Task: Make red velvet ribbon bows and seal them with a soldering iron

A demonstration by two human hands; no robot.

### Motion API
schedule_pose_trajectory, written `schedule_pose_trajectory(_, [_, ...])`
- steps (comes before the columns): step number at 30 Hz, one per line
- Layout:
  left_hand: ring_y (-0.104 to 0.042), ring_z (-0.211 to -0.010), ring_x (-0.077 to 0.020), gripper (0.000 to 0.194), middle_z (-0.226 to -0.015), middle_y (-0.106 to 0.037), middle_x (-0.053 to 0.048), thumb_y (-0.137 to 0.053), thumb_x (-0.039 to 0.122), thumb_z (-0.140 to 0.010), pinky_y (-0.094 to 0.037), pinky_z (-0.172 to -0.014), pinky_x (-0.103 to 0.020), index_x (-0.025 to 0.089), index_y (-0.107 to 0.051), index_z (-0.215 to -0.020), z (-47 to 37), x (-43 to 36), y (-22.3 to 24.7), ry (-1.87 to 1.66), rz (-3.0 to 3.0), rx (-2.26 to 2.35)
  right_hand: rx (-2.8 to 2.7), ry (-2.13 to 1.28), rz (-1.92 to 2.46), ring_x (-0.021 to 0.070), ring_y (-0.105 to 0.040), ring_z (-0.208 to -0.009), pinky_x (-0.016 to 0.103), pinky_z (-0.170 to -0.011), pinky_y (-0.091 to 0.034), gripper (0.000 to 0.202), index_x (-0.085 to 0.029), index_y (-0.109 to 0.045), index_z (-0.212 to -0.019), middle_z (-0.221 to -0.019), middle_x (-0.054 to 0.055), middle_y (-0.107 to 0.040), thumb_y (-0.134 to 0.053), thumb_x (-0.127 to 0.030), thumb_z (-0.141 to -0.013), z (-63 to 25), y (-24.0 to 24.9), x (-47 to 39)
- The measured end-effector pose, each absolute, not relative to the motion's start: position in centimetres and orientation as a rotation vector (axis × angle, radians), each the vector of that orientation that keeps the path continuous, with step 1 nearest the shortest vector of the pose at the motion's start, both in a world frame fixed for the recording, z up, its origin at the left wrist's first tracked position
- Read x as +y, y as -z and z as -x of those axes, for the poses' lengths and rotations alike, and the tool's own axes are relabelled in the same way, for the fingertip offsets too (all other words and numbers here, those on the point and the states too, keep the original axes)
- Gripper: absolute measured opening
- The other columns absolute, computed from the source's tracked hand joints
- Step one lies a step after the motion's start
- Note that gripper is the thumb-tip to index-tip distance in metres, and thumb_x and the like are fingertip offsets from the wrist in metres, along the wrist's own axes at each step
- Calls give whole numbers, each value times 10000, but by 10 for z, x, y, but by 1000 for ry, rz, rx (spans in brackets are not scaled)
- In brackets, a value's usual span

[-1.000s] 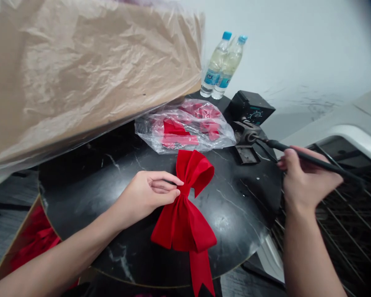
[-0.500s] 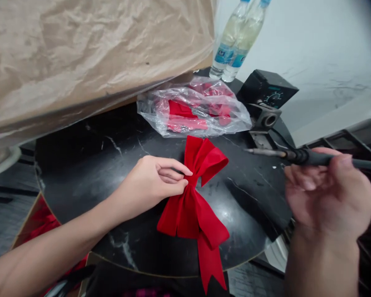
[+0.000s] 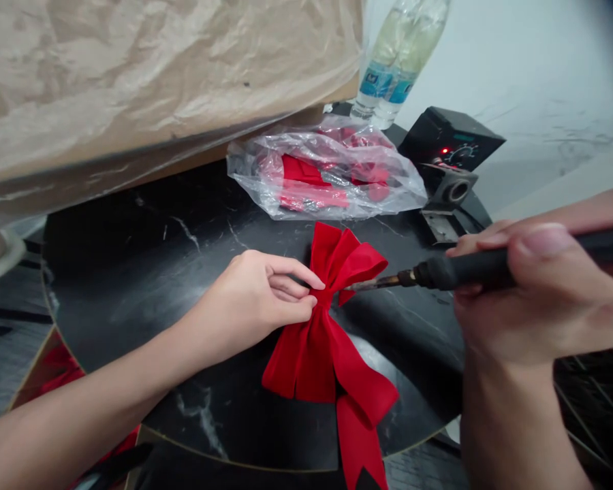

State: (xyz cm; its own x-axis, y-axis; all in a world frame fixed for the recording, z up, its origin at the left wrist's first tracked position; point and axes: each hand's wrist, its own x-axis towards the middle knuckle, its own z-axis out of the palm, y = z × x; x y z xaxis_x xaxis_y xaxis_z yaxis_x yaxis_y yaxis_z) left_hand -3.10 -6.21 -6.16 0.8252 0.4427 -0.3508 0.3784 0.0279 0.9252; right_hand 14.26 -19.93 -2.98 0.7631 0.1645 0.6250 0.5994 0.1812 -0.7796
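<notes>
On the black table lies a red ribbon bow (image 3: 317,361) with looped ends and a notched tail that hangs over the front edge. My left hand (image 3: 265,289) pinches its gathered middle between thumb and fingers. My right hand (image 3: 531,306) is closed around the dark handle of a soldering iron (image 3: 442,272). The iron points left, and its metal tip is at the right side of the bow, close to the gathered middle; whether it touches the ribbon I cannot tell. Above the handle, more skin reaches in from the right edge; whose it is remains unclear.
A clear plastic bag (image 3: 270,201) with red ribbon pieces lies behind the bow. Further right stand a black soldering station (image 3: 449,133) with a red light, an iron holder (image 3: 452,187) and two bottles (image 3: 383,78). Plastic-covered cardboard (image 3: 158,88) fills the back left.
My right hand has brought the soldering iron left and down, so its tip is now at the bow. A red light now shows on the station. My left hand keeps its pinch.
</notes>
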Motion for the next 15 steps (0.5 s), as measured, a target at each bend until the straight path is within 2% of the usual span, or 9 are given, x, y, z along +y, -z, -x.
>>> schedule_pose_trajectory(3, [-785, -805, -157, 194, -784, -810, 15, -731, 172, -766, -568, -672, -127, 233, -792, -940, 31, -62, 62, -44, -1579, 667, -969, 516, 1324, 146, -574, -432, 274, -354, -334, 62, -219, -661, -632, -527, -42, -598, -675, -236, -690, -152, 39, -195])
schedule_pose_trajectory(7, [-783, -800, -146, 196, -794, -812, 26, -726, 159, -767, -562, -667, -117, 243, -791, -931, 31, -64, 59, -45, -1576, 658, -1039, 621, 1253, 121, -510, -353, 249, -302, -277, 108, -221, -657, -621, -474, -67, -562, -690, -287, -700, -162, 46, -192])
schedule_pose_trajectory(15, [-785, -819, -146, 180, -818, -817, 25, -739, 196, -786, -570, -686, -122, 254, -789, -949, 31, -62, 62, -42, -1589, 652, -1057, 655, 1289, 143, -440, -358, 325, -339, -266, 138, -234, -656, -601, -479, -39, -557, -705, -320, -697, -160, 47, -191])
